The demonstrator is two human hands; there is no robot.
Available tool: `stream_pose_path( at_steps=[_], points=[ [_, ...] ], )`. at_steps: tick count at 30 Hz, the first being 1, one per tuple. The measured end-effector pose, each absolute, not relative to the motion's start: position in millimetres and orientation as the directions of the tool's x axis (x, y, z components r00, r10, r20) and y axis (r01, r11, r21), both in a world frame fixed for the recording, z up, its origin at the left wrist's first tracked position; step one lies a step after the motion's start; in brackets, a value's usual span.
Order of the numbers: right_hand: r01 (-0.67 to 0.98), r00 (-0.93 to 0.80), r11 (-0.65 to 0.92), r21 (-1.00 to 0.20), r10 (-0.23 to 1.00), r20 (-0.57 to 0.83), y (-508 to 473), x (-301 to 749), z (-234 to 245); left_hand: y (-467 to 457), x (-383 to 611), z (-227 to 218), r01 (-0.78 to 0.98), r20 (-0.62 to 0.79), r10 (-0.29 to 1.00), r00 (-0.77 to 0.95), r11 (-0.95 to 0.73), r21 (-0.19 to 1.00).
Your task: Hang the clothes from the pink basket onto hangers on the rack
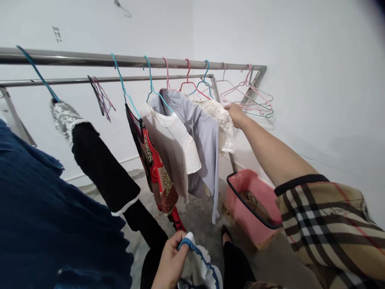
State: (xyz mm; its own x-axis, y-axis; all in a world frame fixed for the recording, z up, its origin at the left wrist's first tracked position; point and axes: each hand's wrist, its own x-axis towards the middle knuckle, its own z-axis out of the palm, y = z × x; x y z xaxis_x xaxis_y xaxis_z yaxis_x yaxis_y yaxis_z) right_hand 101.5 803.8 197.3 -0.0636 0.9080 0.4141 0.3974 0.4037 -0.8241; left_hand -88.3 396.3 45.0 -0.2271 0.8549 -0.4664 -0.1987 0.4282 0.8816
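Note:
My left hand [172,257] is low in the middle, its thumb and fingers closed on a white garment with blue ruffled trim [204,261]. The rest of that cloth hangs down out of the picture. My right hand [236,115] is stretched out to the rail, fingers closed at the shoulder of a cream lace top [224,126]; the fingertips are partly hidden. Left of it hang a pale lavender hooded jacket [204,140], a white knit top [171,140] and a red patterned garment [159,176]. Several pink hangers [246,90] without clothes hang just right of the lace top.
A metal rail [84,59] crosses the view, with a second rail [69,81] behind it carrying thin hangers [102,98]. A black garment with white trim [102,160] and a dark blue denim garment [54,208] hang at left. A pink basket [240,216] stands on a cardboard box at right.

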Motion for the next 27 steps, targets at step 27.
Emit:
stream_pose_path(
  at_steps=[27],
  points=[
    [-0.14,0.118,-0.033,-0.99,0.992,-0.05,424,261,21,427,-75,56,-0.408,-0.525,0.763,-0.378,0.372,0.834]
  ],
)
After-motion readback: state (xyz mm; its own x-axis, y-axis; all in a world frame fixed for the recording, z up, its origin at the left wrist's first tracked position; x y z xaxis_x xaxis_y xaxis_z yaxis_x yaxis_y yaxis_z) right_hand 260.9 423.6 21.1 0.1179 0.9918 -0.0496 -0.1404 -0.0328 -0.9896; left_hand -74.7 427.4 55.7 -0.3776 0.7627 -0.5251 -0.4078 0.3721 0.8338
